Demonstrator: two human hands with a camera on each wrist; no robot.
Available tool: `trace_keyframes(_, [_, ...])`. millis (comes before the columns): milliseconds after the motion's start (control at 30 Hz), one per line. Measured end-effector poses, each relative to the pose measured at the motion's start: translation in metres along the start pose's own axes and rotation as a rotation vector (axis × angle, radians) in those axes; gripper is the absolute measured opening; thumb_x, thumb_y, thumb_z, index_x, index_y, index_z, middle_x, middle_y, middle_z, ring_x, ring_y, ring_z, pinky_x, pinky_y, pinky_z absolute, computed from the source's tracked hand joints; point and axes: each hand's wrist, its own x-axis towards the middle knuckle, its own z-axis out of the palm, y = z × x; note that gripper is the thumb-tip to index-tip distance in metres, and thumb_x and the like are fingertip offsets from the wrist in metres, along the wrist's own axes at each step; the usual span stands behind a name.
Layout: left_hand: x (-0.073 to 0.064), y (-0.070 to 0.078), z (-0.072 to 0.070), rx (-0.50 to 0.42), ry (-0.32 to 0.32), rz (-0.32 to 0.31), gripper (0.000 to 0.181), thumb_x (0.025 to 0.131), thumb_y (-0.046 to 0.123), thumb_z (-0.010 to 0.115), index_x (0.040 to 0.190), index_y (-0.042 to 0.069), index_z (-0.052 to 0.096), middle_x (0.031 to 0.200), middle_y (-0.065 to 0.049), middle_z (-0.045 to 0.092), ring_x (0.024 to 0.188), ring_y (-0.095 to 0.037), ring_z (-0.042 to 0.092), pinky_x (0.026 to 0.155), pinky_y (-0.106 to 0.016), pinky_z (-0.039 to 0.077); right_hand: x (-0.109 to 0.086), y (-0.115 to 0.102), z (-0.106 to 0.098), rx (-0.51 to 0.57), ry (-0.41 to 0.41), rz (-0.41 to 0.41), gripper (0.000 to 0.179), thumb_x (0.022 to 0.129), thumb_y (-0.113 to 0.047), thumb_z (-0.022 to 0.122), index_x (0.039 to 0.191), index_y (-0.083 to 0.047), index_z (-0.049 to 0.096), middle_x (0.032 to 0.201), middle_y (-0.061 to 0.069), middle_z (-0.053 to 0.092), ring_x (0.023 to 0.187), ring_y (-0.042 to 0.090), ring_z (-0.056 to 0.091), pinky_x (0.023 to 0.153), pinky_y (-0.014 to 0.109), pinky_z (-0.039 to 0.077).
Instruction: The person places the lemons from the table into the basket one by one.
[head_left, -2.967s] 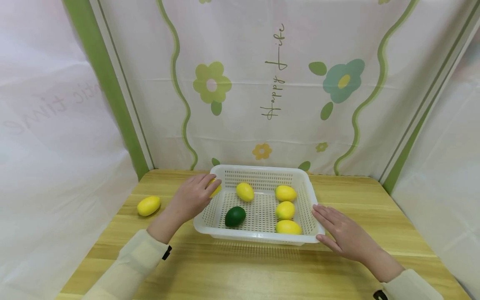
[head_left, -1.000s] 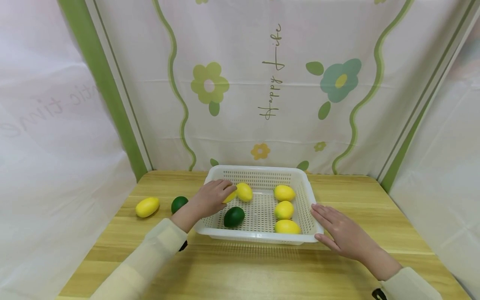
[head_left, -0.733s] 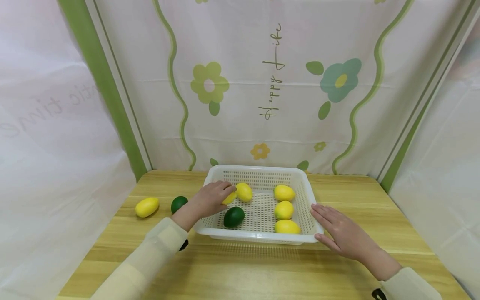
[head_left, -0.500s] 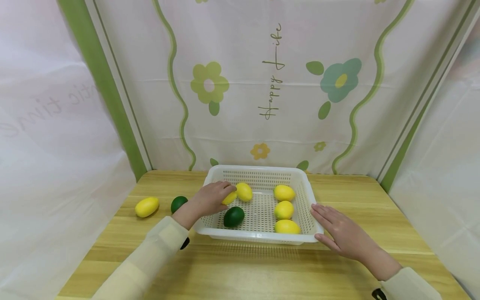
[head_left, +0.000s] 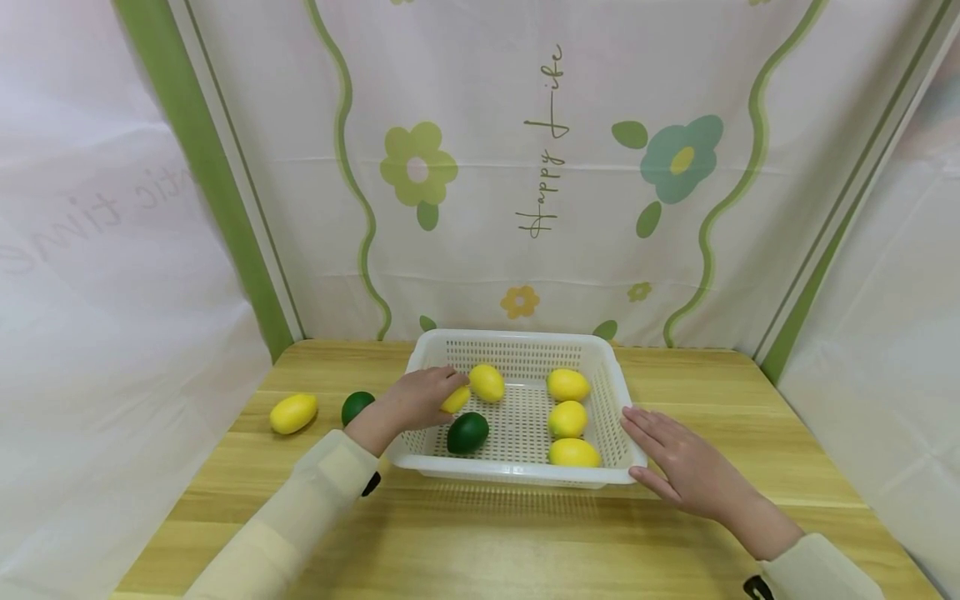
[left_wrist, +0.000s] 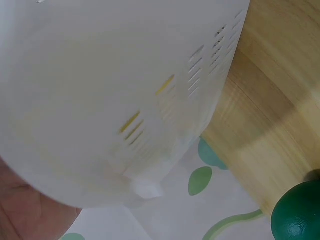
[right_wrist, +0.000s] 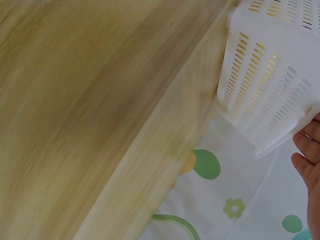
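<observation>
A white perforated plastic basket (head_left: 517,472) stands on the wooden table. My left hand (head_left: 415,398) reaches over its left rim, fingers curled down on a yellow lemon (head_left: 455,400) low inside; the palm hides part of it. Next to that lemon are another lemon (head_left: 487,383) and a dark green oval fruit (head_left: 468,433). Three more lemons (head_left: 568,420) line the basket's right side. My right hand (head_left: 686,462) lies with straight fingers against the right rim, thumb near the front corner. In the left wrist view, the basket wall (left_wrist: 100,100) covers most of the left hand.
On the table left of the basket lie a single lemon (head_left: 293,414) and another dark green fruit (head_left: 358,407), which sits just behind my left wrist. A printed curtain (head_left: 480,167) hangs along the table's back edge, with more cloth at both sides.
My left hand has carried its lemon rightward over the rim and down into the basket, sinking slightly lately. The green fruit on the table, hidden before, now shows. The right hand stays put.
</observation>
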Motion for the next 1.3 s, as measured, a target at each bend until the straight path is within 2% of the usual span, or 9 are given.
trace_keyframes(133, [0.001, 0.0, 0.0, 0.008, -0.008, -0.01, 0.059, 0.082, 0.026, 0.08, 0.133, 0.008, 0.055, 0.12, -0.007, 0.059, 0.104, -0.022, 0.059, 0.089, -0.035, 0.051, 0.001, 0.0, 0.0, 0.0, -0.001, 0.0, 0.067, 0.102, -0.051, 0.04, 0.133, 0.007, 0.055, 0.137, 0.022, 0.053, 0.12, 0.038, 0.053, 0.117, 0.025, 0.01])
trace_keyframes(367, [-0.001, -0.002, -0.002, 0.008, 0.05, -0.011, 0.056, 0.081, 0.022, 0.081, 0.13, 0.009, 0.057, 0.12, -0.007, 0.06, 0.106, -0.023, 0.06, 0.088, -0.035, 0.052, 0.001, 0.001, 0.001, -0.004, 0.002, -0.004, 0.067, 0.102, -0.05, 0.039, 0.133, 0.007, 0.055, 0.137, 0.022, 0.052, 0.122, 0.039, 0.052, 0.117, 0.026, 0.011])
trace_keyframes(867, [-0.008, -0.003, -0.005, -0.001, 0.034, -0.028, 0.056, 0.083, 0.024, 0.079, 0.132, 0.009, 0.056, 0.126, -0.009, 0.058, 0.112, -0.024, 0.058, 0.093, -0.037, 0.051, 0.0, 0.001, -0.001, -0.003, -0.028, 0.018, 0.064, 0.1, -0.048, 0.047, 0.134, 0.005, 0.055, 0.137, 0.021, 0.053, 0.121, 0.038, 0.052, 0.116, 0.022, 0.007])
trace_keyframes(1200, [-0.011, -0.005, -0.008, -0.015, 0.056, -0.029, 0.057, 0.082, 0.023, 0.081, 0.131, 0.009, 0.057, 0.126, -0.009, 0.058, 0.111, -0.025, 0.059, 0.091, -0.038, 0.052, -0.001, -0.001, -0.001, -0.004, -0.025, 0.018, 0.064, 0.1, -0.049, 0.046, 0.134, 0.005, 0.054, 0.137, 0.02, 0.053, 0.122, 0.038, 0.052, 0.116, 0.023, 0.008])
trace_keyframes(1300, [-0.013, -0.006, -0.011, -0.016, 0.085, -0.009, 0.056, 0.081, 0.022, 0.081, 0.13, 0.008, 0.058, 0.125, -0.009, 0.059, 0.11, -0.026, 0.059, 0.09, -0.039, 0.052, 0.0, -0.001, -0.002, -0.004, -0.025, 0.017, 0.064, 0.1, -0.049, 0.046, 0.134, 0.005, 0.054, 0.137, 0.02, 0.053, 0.122, 0.038, 0.052, 0.117, 0.023, 0.008])
